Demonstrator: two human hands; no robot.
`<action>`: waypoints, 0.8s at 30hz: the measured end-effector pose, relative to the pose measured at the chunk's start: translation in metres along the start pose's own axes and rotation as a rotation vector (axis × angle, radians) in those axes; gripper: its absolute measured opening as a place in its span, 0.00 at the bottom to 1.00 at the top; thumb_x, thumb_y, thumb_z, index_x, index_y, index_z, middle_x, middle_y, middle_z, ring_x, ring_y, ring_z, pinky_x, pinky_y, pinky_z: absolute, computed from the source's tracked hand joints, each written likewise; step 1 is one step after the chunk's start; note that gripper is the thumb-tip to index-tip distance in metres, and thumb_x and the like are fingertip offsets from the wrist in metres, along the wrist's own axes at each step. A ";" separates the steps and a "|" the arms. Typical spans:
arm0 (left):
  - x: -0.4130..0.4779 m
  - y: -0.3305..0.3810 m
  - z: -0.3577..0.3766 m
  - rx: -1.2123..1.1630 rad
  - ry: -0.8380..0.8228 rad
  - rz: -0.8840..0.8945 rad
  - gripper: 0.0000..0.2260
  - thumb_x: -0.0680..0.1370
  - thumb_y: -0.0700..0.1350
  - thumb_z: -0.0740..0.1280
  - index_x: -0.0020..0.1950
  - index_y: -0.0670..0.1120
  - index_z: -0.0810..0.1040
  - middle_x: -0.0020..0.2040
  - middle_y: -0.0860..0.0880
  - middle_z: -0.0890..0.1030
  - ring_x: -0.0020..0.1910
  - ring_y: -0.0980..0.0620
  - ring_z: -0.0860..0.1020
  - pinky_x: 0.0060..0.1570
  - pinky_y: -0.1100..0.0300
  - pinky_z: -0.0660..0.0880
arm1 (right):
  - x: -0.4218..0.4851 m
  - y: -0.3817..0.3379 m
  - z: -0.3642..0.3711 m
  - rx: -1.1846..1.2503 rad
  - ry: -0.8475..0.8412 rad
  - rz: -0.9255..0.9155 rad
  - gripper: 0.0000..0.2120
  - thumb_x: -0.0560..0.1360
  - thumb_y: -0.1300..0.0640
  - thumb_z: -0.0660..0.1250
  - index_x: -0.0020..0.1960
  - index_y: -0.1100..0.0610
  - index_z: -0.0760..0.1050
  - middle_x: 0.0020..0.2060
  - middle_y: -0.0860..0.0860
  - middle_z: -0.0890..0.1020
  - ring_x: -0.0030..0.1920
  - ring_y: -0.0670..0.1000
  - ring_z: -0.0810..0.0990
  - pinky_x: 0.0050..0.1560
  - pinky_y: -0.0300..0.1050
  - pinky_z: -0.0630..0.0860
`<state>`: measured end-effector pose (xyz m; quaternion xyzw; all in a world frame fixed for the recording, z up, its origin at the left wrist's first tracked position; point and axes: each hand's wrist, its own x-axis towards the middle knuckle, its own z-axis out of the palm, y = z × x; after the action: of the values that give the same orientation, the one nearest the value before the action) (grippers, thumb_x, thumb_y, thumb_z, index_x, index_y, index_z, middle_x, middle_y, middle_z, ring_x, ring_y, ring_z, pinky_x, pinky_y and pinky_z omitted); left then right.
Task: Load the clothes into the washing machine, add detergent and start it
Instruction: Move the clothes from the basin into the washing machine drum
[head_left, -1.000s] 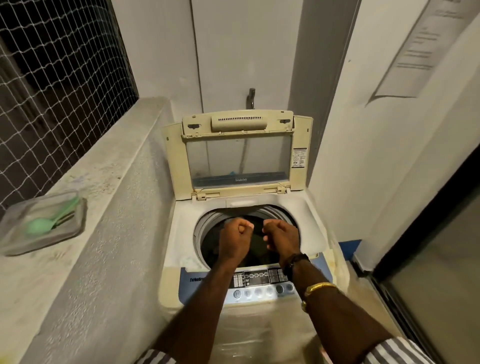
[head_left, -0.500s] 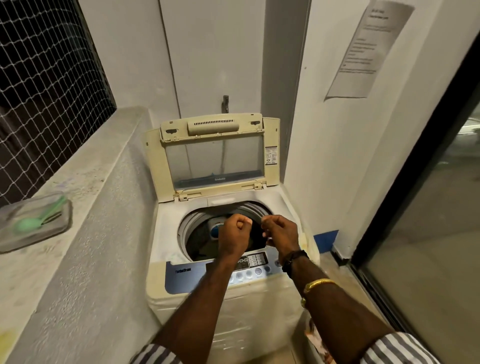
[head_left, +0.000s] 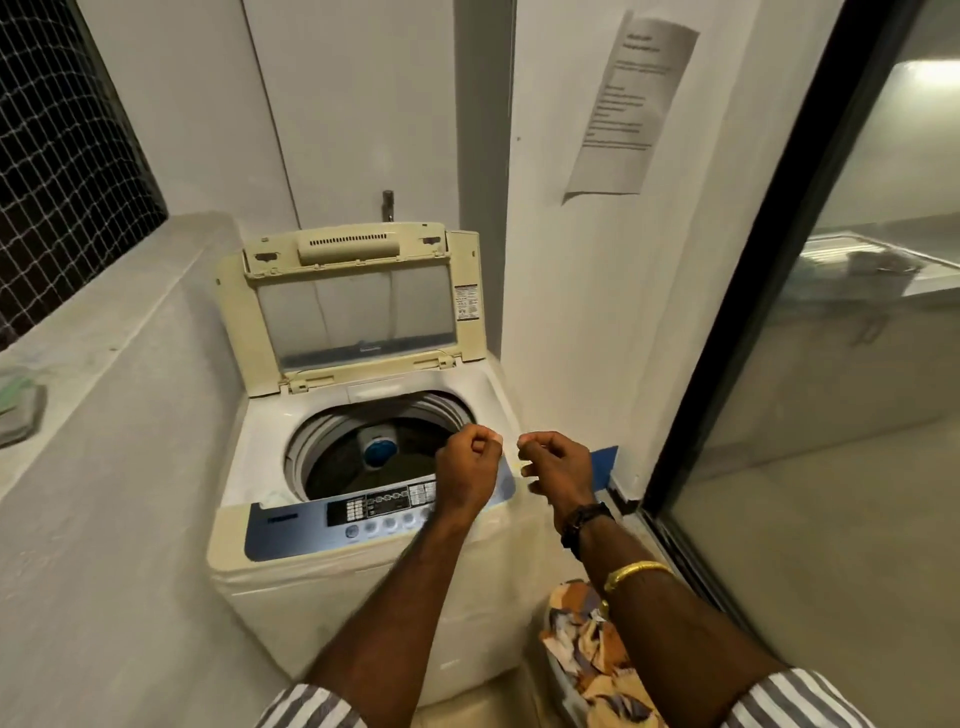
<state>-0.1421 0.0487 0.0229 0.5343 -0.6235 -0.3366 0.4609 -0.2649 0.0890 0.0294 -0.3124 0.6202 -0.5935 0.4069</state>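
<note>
Both hands, left (head_left: 469, 467) and right (head_left: 556, 467), curled and holding nothing over the washing machine (head_left: 363, 545); patterned clothes (head_left: 587, 649) lie at 5 o'clock, nearer the right

Light: dim, warm, indoor; bright glare patch on glass door (head_left: 930, 78) upper right; netted window (head_left: 62, 156) dark; wide-angle bending at edges; slight softness throughout; notice (head_left: 631, 104) text unreadable.
</note>
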 end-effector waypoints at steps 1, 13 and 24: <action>-0.006 0.003 0.006 0.003 -0.001 0.010 0.04 0.79 0.43 0.69 0.46 0.45 0.82 0.40 0.50 0.84 0.39 0.51 0.82 0.42 0.57 0.81 | -0.003 -0.001 -0.008 0.002 0.003 0.002 0.03 0.76 0.58 0.72 0.47 0.56 0.84 0.41 0.53 0.86 0.38 0.51 0.82 0.35 0.44 0.79; -0.079 0.024 0.082 -0.014 -0.086 -0.029 0.04 0.78 0.44 0.69 0.46 0.45 0.82 0.40 0.49 0.85 0.40 0.50 0.83 0.43 0.54 0.82 | -0.028 0.016 -0.113 -0.052 0.071 0.017 0.03 0.76 0.58 0.71 0.47 0.56 0.84 0.40 0.53 0.86 0.36 0.50 0.80 0.32 0.43 0.76; -0.098 0.009 0.132 0.046 -0.295 -0.074 0.06 0.79 0.48 0.69 0.49 0.46 0.82 0.42 0.49 0.85 0.42 0.50 0.83 0.45 0.54 0.82 | -0.023 0.057 -0.157 -0.084 0.208 0.128 0.03 0.75 0.57 0.72 0.44 0.53 0.84 0.40 0.53 0.85 0.35 0.50 0.81 0.32 0.43 0.75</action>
<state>-0.2685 0.1368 -0.0365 0.5120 -0.6719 -0.4139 0.3393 -0.3859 0.1910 -0.0300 -0.2258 0.7019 -0.5691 0.3639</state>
